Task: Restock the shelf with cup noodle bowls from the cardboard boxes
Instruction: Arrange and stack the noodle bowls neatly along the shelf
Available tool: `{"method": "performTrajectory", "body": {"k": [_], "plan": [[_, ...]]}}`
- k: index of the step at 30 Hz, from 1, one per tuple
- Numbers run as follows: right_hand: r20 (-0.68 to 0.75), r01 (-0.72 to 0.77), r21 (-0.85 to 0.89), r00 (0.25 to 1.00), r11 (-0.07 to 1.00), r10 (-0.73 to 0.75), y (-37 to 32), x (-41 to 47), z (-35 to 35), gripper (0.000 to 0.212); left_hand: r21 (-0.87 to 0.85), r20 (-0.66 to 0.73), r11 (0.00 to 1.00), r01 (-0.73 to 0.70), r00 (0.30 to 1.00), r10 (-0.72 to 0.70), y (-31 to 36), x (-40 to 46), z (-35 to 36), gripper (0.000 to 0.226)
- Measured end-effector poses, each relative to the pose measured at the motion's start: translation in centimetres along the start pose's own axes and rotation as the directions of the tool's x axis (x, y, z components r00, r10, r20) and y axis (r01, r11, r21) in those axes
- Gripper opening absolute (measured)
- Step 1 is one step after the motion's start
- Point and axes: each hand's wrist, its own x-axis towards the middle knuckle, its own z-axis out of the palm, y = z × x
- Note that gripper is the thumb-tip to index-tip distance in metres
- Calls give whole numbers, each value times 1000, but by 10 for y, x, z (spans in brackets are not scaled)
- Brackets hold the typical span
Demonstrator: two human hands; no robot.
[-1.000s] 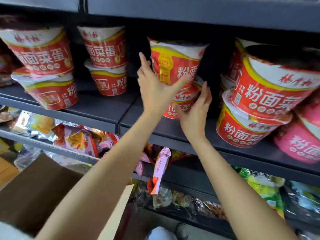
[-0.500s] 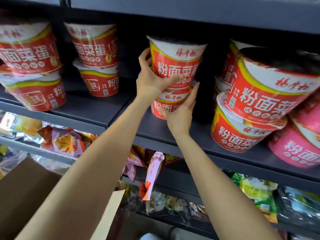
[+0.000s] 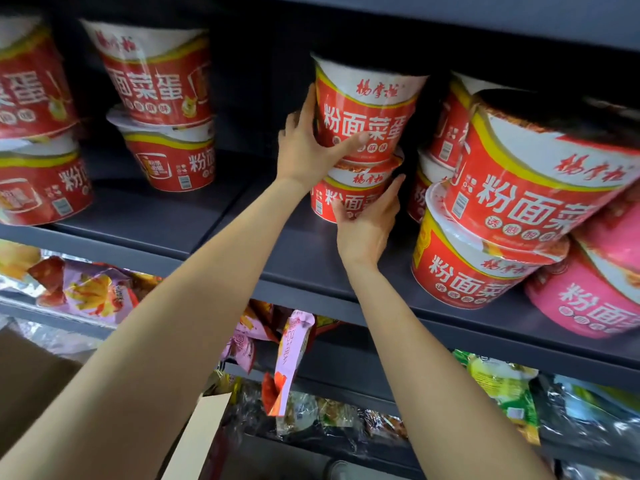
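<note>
Two red noodle bowls are stacked in the middle of the dark shelf [image 3: 298, 258]. The upper bowl [image 3: 370, 109] stands upright on the lower bowl [image 3: 346, 199]. My left hand [image 3: 311, 143] grips the upper bowl's left side, thumb across its front. My right hand [image 3: 367, 223] cups the lower bowl from the front right, fingers curled round its base. A cardboard box [image 3: 38, 386] with an open flap sits at the lower left, its inside hidden.
Stacked red bowls stand at left [image 3: 162, 109] and far left [image 3: 31, 133]. More red bowls [image 3: 512, 202] and pink bowls [image 3: 595, 299] crowd the right. Snack bags [image 3: 93, 296] fill the shelves below. The shelf above [image 3: 450, 15] hangs low over the stacks.
The upper bowl was turned so its label faces front and now sits upright on the lower one. My right hand has slid round the lower bowl's base. The view has moved closer.
</note>
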Motion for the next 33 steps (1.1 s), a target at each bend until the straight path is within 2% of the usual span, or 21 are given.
{"method": "performTrajectory", "body": {"k": [3,7,10,14,18,23,26,29,33], "plan": [[-46,81,-77,995,994,-84,-2,-2,5,105,68,6,994,83,996,-84,-1,4,16,105],[-10,95,-56,995,994,-95,1,7,4,102,-6,29,999,39,999,-39,-10,14,24,105],[26,99,-29,995,995,-99,2,19,2,102,-143,109,989,43,994,-28,-14,12,29,115],[55,90,-30,995,996,-88,1,21,4,103,-150,177,989,12,984,15,-19,9,31,118],[50,105,-40,993,994,-103,3,18,-3,95,-175,208,984,21,978,16,-18,10,28,130],[-88,301,-77,948,951,-307,-10,12,-21,78,-278,284,951,138,957,-56,-27,-1,30,123],[-25,343,-146,936,928,-350,-25,28,-26,77,-187,235,976,110,970,-64,-31,-7,38,121],[33,250,-135,968,959,-248,-37,44,-27,82,-140,129,980,144,984,-126,-24,-9,44,122],[1,196,-91,980,976,-197,-41,57,-24,78,-42,60,994,105,993,-102,-23,-5,48,114]]}}
